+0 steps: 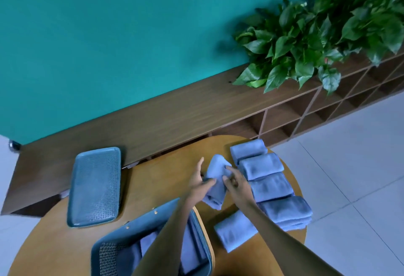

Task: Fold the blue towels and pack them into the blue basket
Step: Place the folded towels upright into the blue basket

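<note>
Head view: both hands work one blue towel (215,185) near the middle of the round table (65,243). The left hand (200,182) lies against its left side with fingers fairly straight; the right hand (235,182) seems to pinch the cloth, though its fingertips are partly hidden. Folded towels (265,179) line the table's right edge. The blue basket (122,238) at the near edge already holds some. A blue lid (95,186) lies at the left edge. The towel looks soft, light and floppy; best taken at corners or along a folded edge.
</note>
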